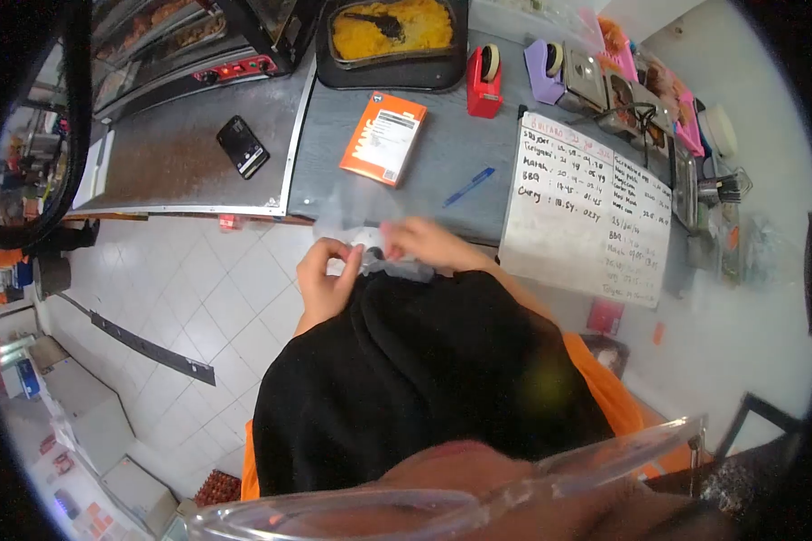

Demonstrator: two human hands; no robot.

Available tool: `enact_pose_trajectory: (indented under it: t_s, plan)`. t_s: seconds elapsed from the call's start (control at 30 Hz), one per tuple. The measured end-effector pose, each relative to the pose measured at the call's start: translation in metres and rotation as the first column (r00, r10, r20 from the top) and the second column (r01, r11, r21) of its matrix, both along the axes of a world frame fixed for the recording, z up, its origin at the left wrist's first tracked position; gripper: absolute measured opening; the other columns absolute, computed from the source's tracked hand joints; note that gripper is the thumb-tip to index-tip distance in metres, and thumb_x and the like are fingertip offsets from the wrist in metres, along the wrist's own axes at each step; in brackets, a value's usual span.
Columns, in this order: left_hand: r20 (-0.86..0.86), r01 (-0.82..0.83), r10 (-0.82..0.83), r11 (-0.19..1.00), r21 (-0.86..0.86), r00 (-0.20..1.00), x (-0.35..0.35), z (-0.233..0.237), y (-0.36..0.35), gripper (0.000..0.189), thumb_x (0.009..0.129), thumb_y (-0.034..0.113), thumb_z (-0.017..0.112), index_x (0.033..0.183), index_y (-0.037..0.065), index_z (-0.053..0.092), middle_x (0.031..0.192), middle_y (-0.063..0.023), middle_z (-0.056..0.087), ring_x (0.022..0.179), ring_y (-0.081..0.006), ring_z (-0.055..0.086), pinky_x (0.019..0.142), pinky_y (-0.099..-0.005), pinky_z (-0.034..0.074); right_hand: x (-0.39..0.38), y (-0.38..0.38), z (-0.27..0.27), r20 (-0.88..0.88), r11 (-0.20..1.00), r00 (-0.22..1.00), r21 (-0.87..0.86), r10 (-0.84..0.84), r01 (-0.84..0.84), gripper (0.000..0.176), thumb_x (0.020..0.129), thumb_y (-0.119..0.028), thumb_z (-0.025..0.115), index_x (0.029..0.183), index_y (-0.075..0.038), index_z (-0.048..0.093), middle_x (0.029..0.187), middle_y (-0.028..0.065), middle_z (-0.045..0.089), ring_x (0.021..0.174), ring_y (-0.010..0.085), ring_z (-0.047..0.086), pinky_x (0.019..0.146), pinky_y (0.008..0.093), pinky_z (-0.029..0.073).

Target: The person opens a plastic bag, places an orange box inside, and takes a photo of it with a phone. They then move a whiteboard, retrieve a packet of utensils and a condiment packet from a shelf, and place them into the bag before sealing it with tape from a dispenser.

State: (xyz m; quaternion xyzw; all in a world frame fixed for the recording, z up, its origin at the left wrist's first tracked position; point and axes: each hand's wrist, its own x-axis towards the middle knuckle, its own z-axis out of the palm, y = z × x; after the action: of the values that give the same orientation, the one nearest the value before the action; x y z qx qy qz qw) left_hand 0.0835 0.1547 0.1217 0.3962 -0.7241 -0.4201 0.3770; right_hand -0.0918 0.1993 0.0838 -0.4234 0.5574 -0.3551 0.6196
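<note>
Close to my body, at the counter's front edge, is a clear plastic bag (410, 270), crumpled and partly see-through. My left hand (323, 275) pinches it from the left, thumb and forefinger together. On the other side my right hand (421, 243) has its fingers closed at the plastic; the fingertips are slightly blurred. Between the hands a small white item with a dark round spot (375, 253) shows, too small to name. An orange and white box (383, 138) lies on the counter just beyond the hands, with a blue pen (468, 187) to its right.
A black phone (243, 147) lies on the metal surface at left, before a heated display case (235, 68). Behind the box stands a tray of yellow food (392, 32). Red (484, 86) and purple tape dispensers (543, 72) stand near a handwritten whiteboard (586, 212).
</note>
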Motion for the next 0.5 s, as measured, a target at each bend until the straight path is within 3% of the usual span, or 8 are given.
enact_pose_trajectory:
  t_s: [0.03, 0.1, 0.17, 0.3, 0.33, 0.4, 0.47, 0.5]
  plan:
    - [0.060, 0.079, -0.074, 0.992, -0.094, 0.995, 0.000, 0.004, 0.001, 0.017, 0.068, 0.002, 0.065, 0.065, 0.001, 0.048, 0.062, -0.0071, 0.052, 0.055, -0.0164, 0.051, 0.052, -0.0246, 0.040, 0.010, -0.002, -0.001, 0.012, 1.000, 1.000, -0.002, -0.002, 0.002, 0.051, 0.082, -0.048, 0.041, 0.070, -0.002, 0.058, 0.061, 0.0061, 0.056, 0.055, 0.0139, 0.052, 0.054, 0.0265, 0.042]
    - [0.083, 0.197, -0.190, 0.977, -0.078, 0.978, -0.001, 0.001, 0.005, 0.018, 0.067, 0.003, 0.066, 0.065, 0.001, 0.048, 0.062, -0.0080, 0.052, 0.055, -0.0193, 0.051, 0.052, -0.0260, 0.040, 0.020, -0.007, 0.001, -0.067, 0.959, 0.998, -0.281, -0.002, -0.017, 0.045, 0.081, -0.040, 0.049, 0.071, 0.002, 0.058, 0.062, 0.0063, 0.057, 0.056, 0.0130, 0.052, 0.055, 0.0258, 0.042]
    - [0.126, 0.349, -0.345, 0.937, -0.014, 0.930, -0.001, 0.000, 0.010, 0.019, 0.066, 0.006, 0.067, 0.065, 0.002, 0.048, 0.062, -0.0088, 0.051, 0.055, -0.0242, 0.051, 0.052, -0.0284, 0.040, 0.020, -0.007, 0.003, -0.007, 0.967, 1.000, -0.254, -0.029, 0.026, 0.037, 0.080, -0.033, 0.053, 0.072, 0.003, 0.058, 0.063, 0.0061, 0.057, 0.057, 0.0120, 0.052, 0.056, 0.0254, 0.041]
    - [0.123, 0.327, -0.320, 0.944, -0.045, 0.939, 0.001, 0.000, 0.010, 0.020, 0.067, 0.007, 0.066, 0.064, 0.001, 0.047, 0.060, -0.0090, 0.050, 0.055, -0.0228, 0.050, 0.052, -0.0286, 0.040, 0.022, -0.006, 0.017, 0.206, 0.974, 0.973, -0.173, -0.107, 0.144, 0.018, 0.074, -0.014, 0.062, 0.079, 0.003, 0.060, 0.066, 0.0056, 0.058, 0.061, 0.0097, 0.051, 0.058, 0.0239, 0.041]
    - [0.085, 0.290, -0.287, 0.957, -0.024, 0.954, 0.006, -0.004, 0.009, 0.020, 0.067, 0.007, 0.066, 0.066, 0.001, 0.047, 0.064, -0.0086, 0.050, 0.059, -0.0208, 0.051, 0.055, -0.0286, 0.041, 0.023, -0.007, 0.022, 0.206, 0.975, 0.973, -0.174, -0.104, 0.141, 0.018, 0.074, -0.014, 0.062, 0.079, 0.003, 0.060, 0.066, 0.0056, 0.058, 0.061, 0.0097, 0.051, 0.058, 0.0239, 0.041]
    - [0.049, 0.256, -0.256, 0.967, -0.002, 0.966, 0.010, -0.010, 0.009, 0.020, 0.068, 0.007, 0.066, 0.069, 0.001, 0.047, 0.068, -0.0083, 0.050, 0.062, -0.0188, 0.051, 0.058, -0.0285, 0.043, 0.026, -0.008, 0.029, 0.022, 0.979, 0.990, -0.144, -0.140, 0.141, 0.017, 0.075, -0.012, 0.061, 0.082, 0.003, 0.061, 0.066, 0.0054, 0.059, 0.063, 0.0099, 0.052, 0.060, 0.0235, 0.041]
    - [-0.199, 0.138, -0.085, 0.954, 0.268, 0.976, 0.008, -0.014, 0.012, 0.022, 0.068, 0.006, 0.066, 0.076, 0.001, 0.046, 0.080, -0.0070, 0.047, 0.073, -0.0157, 0.051, 0.065, -0.0283, 0.045, 0.036, -0.007, 0.030, 0.108, 0.961, 0.974, -0.176, -0.198, 0.214, 0.016, 0.075, -0.012, 0.061, 0.081, 0.003, 0.061, 0.067, 0.0055, 0.059, 0.063, 0.0098, 0.052, 0.059, 0.0234, 0.041]
    - [-0.199, 0.137, -0.085, 0.954, 0.266, 0.976, 0.006, -0.012, 0.013, 0.022, 0.068, 0.006, 0.066, 0.076, 0.001, 0.046, 0.080, -0.0070, 0.047, 0.073, -0.0157, 0.051, 0.065, -0.0283, 0.045, 0.040, -0.007, 0.030, 0.194, 0.937, 0.949, -0.200, -0.248, 0.286, 0.015, 0.075, -0.012, 0.061, 0.079, 0.003, 0.061, 0.068, 0.0057, 0.059, 0.062, 0.0096, 0.052, 0.059, 0.0233, 0.041]
